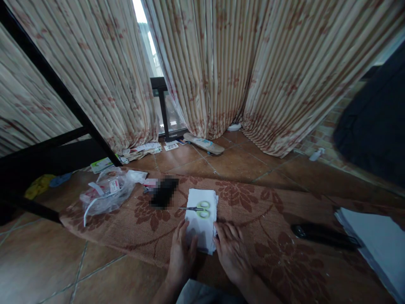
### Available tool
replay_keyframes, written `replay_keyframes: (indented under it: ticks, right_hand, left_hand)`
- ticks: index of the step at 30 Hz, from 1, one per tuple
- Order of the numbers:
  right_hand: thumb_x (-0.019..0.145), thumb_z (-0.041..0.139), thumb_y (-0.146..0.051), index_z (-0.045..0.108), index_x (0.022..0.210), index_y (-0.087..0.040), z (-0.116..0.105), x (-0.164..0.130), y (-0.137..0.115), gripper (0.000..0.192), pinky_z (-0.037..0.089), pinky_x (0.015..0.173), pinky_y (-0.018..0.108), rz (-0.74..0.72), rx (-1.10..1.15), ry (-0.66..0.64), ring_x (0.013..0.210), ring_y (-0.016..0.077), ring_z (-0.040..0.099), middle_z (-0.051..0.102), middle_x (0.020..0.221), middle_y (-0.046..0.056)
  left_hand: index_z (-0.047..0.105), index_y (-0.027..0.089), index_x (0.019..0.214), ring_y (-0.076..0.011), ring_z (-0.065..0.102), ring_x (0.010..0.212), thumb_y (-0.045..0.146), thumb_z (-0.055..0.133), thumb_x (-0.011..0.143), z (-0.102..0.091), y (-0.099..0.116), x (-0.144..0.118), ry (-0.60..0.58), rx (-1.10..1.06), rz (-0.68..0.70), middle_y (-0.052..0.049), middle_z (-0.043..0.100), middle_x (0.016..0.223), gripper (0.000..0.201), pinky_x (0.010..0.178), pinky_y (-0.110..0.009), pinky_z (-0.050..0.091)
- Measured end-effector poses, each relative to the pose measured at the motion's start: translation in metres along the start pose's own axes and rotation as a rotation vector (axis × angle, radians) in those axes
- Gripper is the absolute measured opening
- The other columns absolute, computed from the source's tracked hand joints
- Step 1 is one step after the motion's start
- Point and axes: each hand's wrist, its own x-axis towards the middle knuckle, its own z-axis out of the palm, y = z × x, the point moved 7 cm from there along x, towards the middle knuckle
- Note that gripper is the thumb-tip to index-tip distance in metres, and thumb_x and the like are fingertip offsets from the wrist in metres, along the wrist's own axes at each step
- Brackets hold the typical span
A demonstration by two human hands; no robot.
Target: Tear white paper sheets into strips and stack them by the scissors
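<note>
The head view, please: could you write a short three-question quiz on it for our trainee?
1. True or false: the scissors lie on the white paper stack.
2. Which hand touches the stack's near left edge? A left hand, B right hand, C neither.
3. What lies on the tiles by the curtain, beyond the rug?

Key: 1 true. 2 A. 3 A skateboard.
</note>
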Motion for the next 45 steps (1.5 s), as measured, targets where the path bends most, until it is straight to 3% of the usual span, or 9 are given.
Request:
replay_keyframes:
  ticks: [5, 10, 14, 20, 25, 33, 45]
  right_hand:
    - [0.091, 0.043, -0.018, 0.054, 0.127, -0.022, -0.007, 0.006, 0.003, 0.038, 0.034, 0.101, 0.047, -0.041, -0.010, 0.007, 0.121, 0.0292, 0.045, 0.054, 0.134, 0.009]
    - [0.087, 0.041, -0.006, 0.056, 0.124, -0.026, 0.002, 0.007, -0.009, 0.045, 0.037, 0.102, 0.039, -0.284, 0.089, -0.161, 0.125, 0.0238, 0.042, 0.047, 0.140, 0.006]
    - [0.086, 0.040, -0.004, 0.057, 0.120, -0.023, 0.008, 0.004, -0.011, 0.042, 0.039, 0.102, 0.036, -0.374, 0.126, -0.263, 0.125, 0.0212, 0.041, 0.047, 0.140, 0.006]
    - [0.088, 0.046, -0.007, 0.059, 0.112, -0.022, 0.015, 0.004, -0.011, 0.031, 0.041, 0.100, 0.035, -0.456, 0.144, -0.218, 0.119, 0.0205, 0.046, 0.055, 0.130, 0.006]
    - [0.088, 0.046, -0.006, 0.063, 0.102, -0.020, 0.015, 0.010, -0.014, 0.026, 0.043, 0.097, 0.032, -0.458, 0.219, -0.163, 0.113, 0.0193, 0.050, 0.061, 0.120, 0.006]
    - [0.084, 0.040, 0.000, 0.059, 0.117, -0.019, -0.003, 0.011, -0.015, 0.042, 0.042, 0.097, 0.031, -0.516, 0.258, -0.363, 0.116, 0.0176, 0.048, 0.056, 0.129, 0.006]
    - [0.094, 0.041, -0.015, 0.065, 0.092, -0.019, 0.004, 0.014, -0.011, 0.024, 0.047, 0.087, 0.028, -0.504, 0.324, -0.244, 0.101, 0.0156, 0.053, 0.064, 0.106, 0.004]
  left_hand:
    - [0.047, 0.017, 0.129, -0.0282, 0.044, 0.125, 0.033, 0.051, 0.087, 0.001, 0.000, 0.002, 0.003, 0.006, 0.009, -0.014, 0.048, 0.131, 0.044, 0.103, -0.050, 0.040]
    - [0.045, 0.017, 0.130, -0.0268, 0.044, 0.126, 0.024, 0.046, 0.089, 0.001, -0.005, 0.003, -0.016, -0.019, -0.017, -0.014, 0.047, 0.132, 0.042, 0.103, -0.050, 0.041]
    - [0.045, 0.016, 0.129, -0.0256, 0.044, 0.126, 0.021, 0.044, 0.088, -0.001, -0.004, 0.002, -0.026, -0.031, -0.011, -0.015, 0.048, 0.132, 0.041, 0.104, -0.049, 0.039]
    - [0.047, 0.015, 0.127, -0.0245, 0.044, 0.126, 0.016, 0.042, 0.087, -0.002, -0.001, 0.002, -0.010, -0.012, 0.004, -0.015, 0.048, 0.133, 0.040, 0.105, -0.048, 0.039]
    - [0.047, 0.013, 0.127, -0.0249, 0.045, 0.125, 0.018, 0.042, 0.089, 0.001, -0.002, 0.002, -0.015, 0.012, 0.008, -0.015, 0.049, 0.132, 0.039, 0.104, -0.048, 0.041]
    - [0.049, 0.016, 0.126, -0.0247, 0.046, 0.126, 0.016, 0.041, 0.089, -0.001, 0.002, 0.003, -0.010, -0.020, -0.002, -0.014, 0.049, 0.133, 0.038, 0.104, -0.048, 0.040]
    - [0.049, 0.017, 0.126, -0.0234, 0.046, 0.125, 0.014, 0.040, 0.089, -0.002, 0.006, 0.003, -0.005, -0.038, 0.001, -0.013, 0.048, 0.135, 0.039, 0.104, -0.044, 0.042]
